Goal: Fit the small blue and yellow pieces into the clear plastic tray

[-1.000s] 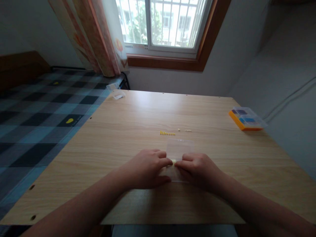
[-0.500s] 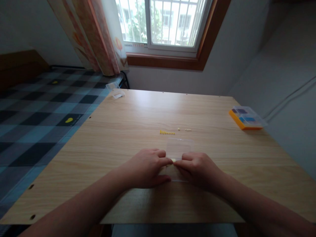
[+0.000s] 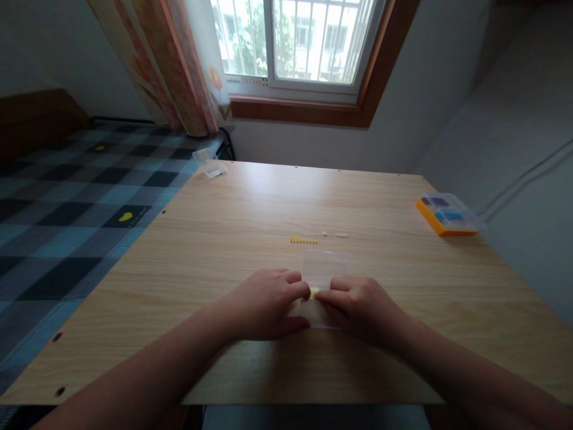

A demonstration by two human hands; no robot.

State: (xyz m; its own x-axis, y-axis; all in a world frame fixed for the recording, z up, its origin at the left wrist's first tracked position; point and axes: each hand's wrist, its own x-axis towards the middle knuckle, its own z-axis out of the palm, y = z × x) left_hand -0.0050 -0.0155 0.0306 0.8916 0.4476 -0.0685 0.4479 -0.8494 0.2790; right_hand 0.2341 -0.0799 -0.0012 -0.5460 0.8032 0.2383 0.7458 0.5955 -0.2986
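A clear plastic box (image 3: 324, 266) lies opened on the table in front of me, its lid tilted back on the far side. My left hand (image 3: 273, 304) is at its left side, thumb by the near edge and forefinger curled near the hinge line. My right hand (image 3: 358, 304) reaches in from the right, its forefinger and thumb close together. Small yellow pieces (image 3: 314, 294) show between the two hands at the fingertips. Whether the right fingers pinch one is too small to tell. Beyond the box is a row of tiny yellow pieces (image 3: 304, 240).
A few pale pieces (image 3: 341, 236) and one more pale bit (image 3: 324, 234) lie right of the row. At the right edge sits an orange case (image 3: 441, 226) with a clear lid. Another clear box (image 3: 215, 170) stands open at the far left corner, beside a checked bed (image 3: 76, 239).
My left forefinger has curled back slightly from the right fingertips, showing more of the yellow between them. My right hand has stayed almost in place.
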